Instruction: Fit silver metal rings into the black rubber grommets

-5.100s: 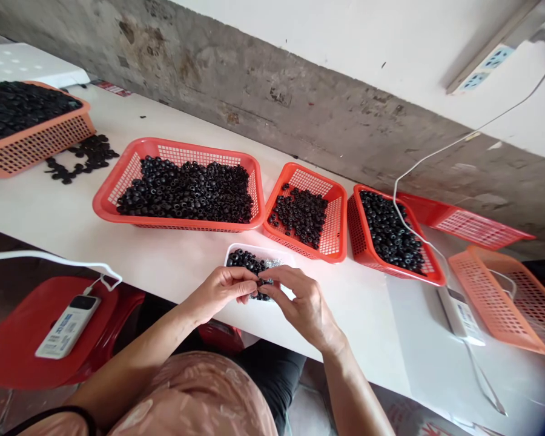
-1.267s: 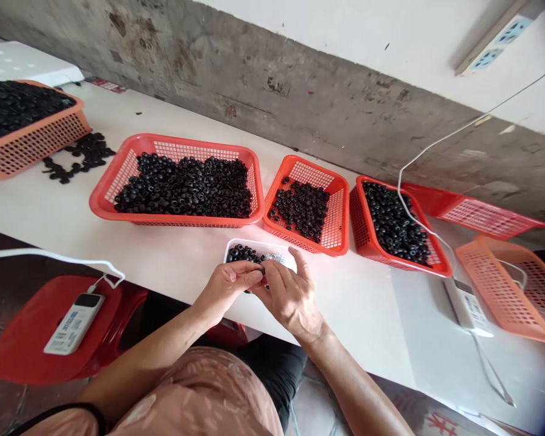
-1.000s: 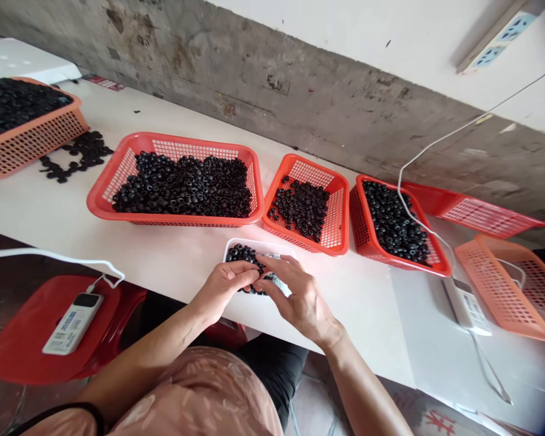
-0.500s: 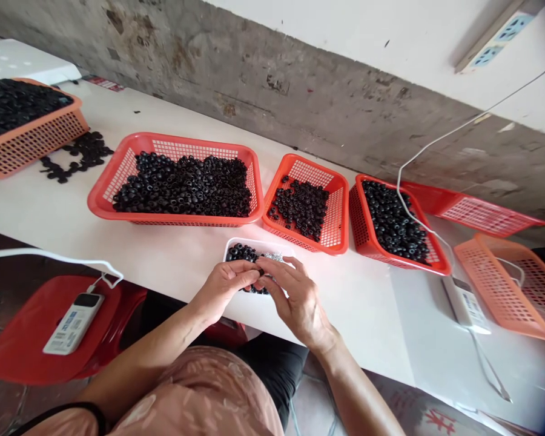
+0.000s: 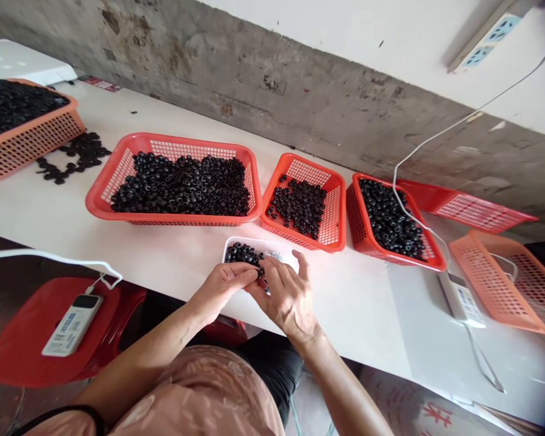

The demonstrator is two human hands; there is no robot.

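- We have 2 bare hands close together over the near side of a small white tray (image 5: 285, 248) on the white table (image 5: 345, 303).
- Our left hand (image 5: 220, 287) pinches a small black piece (image 5: 260, 271) between thumb and pointing finger.
- Our right hand (image 5: 288, 297) bends over that same piece. Its fingertips meet it, but we can't tell if they grip it or just press on it. 1 finger sticks up, away from the rest.
- The piece is up at our fingertips, in front of the black beads (image 5: 241, 253) in the tray. Small silver bits (image 5: 273, 255) lie beside the beads.
- Behind the tray sit 3 red baskets (image 5: 104, 200) with more black bits in them.
- We think the step in hand is finger work on this 1 piece, with the left hand holding and the right hand working.
- To us, the next move calls for a firm left pinch and small, gentle right finger moves. The piece is tiny, so it could slip and drop.
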